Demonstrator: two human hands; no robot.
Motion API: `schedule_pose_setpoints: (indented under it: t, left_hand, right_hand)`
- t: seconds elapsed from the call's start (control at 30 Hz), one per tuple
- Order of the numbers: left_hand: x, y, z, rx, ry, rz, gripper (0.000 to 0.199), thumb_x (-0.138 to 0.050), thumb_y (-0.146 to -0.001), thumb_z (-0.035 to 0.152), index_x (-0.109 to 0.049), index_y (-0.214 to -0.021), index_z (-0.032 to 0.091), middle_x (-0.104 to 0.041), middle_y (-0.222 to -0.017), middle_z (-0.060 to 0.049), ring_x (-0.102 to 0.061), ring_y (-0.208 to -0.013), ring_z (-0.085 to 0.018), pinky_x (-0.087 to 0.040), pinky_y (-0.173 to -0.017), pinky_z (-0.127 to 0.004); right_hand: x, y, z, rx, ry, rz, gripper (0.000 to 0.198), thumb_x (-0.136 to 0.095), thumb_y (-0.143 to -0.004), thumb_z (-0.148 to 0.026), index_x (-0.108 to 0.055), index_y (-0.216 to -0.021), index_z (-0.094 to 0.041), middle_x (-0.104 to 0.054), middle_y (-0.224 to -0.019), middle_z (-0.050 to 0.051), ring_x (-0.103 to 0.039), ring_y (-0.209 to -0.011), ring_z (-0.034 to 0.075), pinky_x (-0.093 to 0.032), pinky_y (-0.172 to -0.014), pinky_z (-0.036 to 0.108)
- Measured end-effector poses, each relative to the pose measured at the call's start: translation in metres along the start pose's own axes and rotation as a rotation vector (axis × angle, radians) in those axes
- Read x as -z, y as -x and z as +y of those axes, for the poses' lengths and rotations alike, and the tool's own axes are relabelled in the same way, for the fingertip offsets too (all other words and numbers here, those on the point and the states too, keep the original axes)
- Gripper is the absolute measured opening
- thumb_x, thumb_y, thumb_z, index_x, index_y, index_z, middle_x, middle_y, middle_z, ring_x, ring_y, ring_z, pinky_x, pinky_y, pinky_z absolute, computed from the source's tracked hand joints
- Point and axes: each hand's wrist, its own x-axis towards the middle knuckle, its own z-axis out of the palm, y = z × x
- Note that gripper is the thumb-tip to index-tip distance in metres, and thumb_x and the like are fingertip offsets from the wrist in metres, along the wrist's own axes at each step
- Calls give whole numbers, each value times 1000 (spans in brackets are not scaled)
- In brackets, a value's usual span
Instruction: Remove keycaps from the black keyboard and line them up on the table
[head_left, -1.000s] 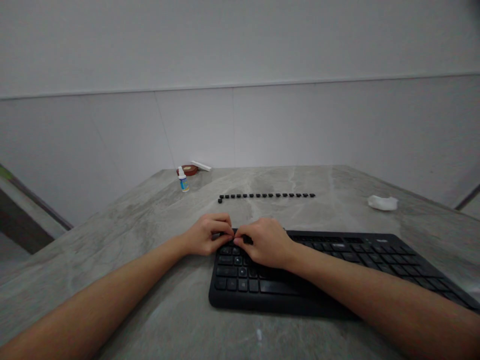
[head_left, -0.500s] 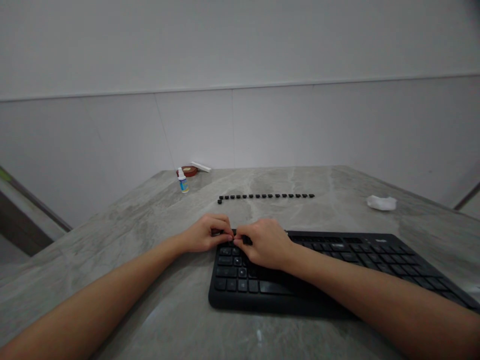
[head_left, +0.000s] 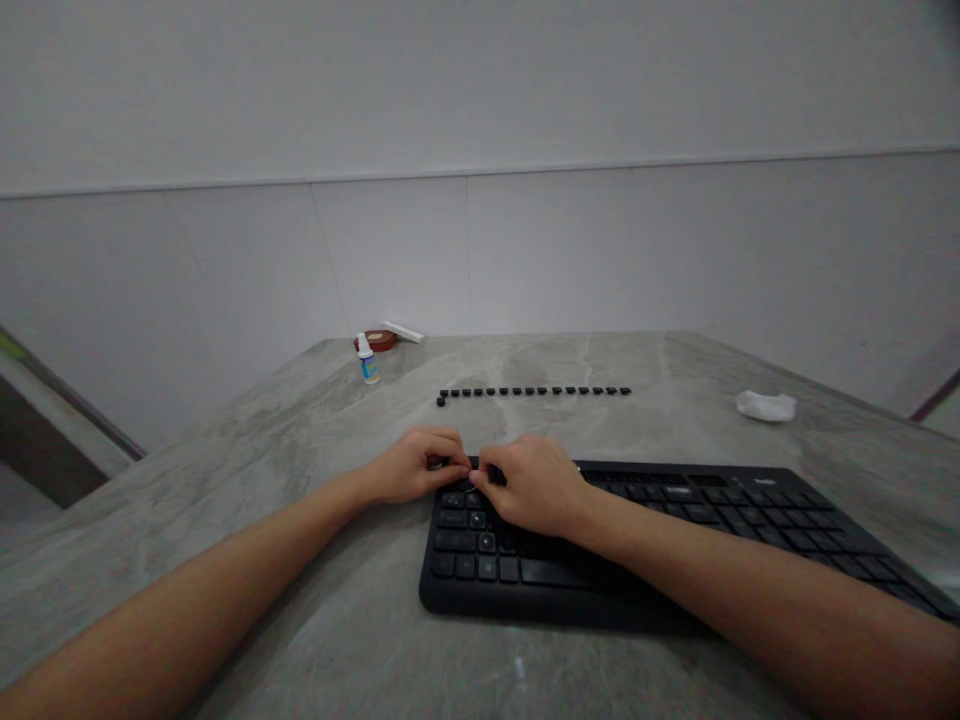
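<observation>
A black keyboard (head_left: 559, 573) lies on the grey marbled table. Over its upper left corner my left hand (head_left: 420, 465) is closed, thumb and forefinger pinched together at the keys. My right hand (head_left: 529, 485) is closed just beside it, its fingertips almost touching those of the left and bent down onto the same spot. Whatever the two pinches hold is too small and covered to make out. Behind the hands, several black keycaps (head_left: 516, 391) stand in a long row, with one more keycap (head_left: 441, 401) in front of the row's left end.
At the back left stands a small white spray bottle (head_left: 367, 362) with a blue label. Behind it are a reddish-brown round object (head_left: 379, 341) and a white strip (head_left: 403, 332). A crumpled white wad (head_left: 765, 406) lies on the right. A pale wall (head_left: 562, 250) borders the table's far edge.
The left thumb and forefinger have shifted slightly right, closer to the right hand's fingertips. Otherwise the hands, keyboard and keycaps stay where they were; the view has moved slightly.
</observation>
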Motion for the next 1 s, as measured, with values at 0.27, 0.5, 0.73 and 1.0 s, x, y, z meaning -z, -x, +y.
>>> schedule_pose_setpoints:
  t: [0.27, 0.5, 0.73, 1.0]
  left_hand:
    - [-2, -2, -5, -11, 24, -1, 22, -54, -90, 29, -68, -84, 13, -56, -75, -2, -52, -66, -11, -40, -63, -23]
    - [-1, 0, -9, -20, 110, -17, 22, -56, -89, 29, -68, -82, 13, -57, -76, -3, -53, -68, -12, -41, -63, -23]
    - [-1, 2, -12, -13, 165, -17, 22, -58, -88, 32, -70, -86, 14, -56, -79, -4, -52, -69, -12, -40, -62, -22]
    - [0, 2, -10, -12, 149, -23, 21, -58, -87, 32, -70, -86, 14, -56, -78, -3, -50, -67, -11, -38, -59, -21]
  right_hand:
    - [-1, 0, 0, 46, 40, 19, 27, -49, -88, -38, -69, -78, -23, -69, -67, 3, -58, -56, 16, -22, -51, 28]
    - [2, 1, 2, 238, 88, 31, 23, -49, -89, -32, -66, -79, -20, -71, -71, 2, -57, -55, 14, -18, -51, 29]
    - [0, 0, 7, 319, 91, 44, 19, -52, -87, -31, -66, -80, -19, -70, -69, 1, -56, -53, 13, -16, -51, 30]
    - [-1, -5, 11, 280, 2, 32, 20, -55, -85, -31, -66, -73, -19, -68, -66, 2, -52, -52, 11, -18, -52, 29]
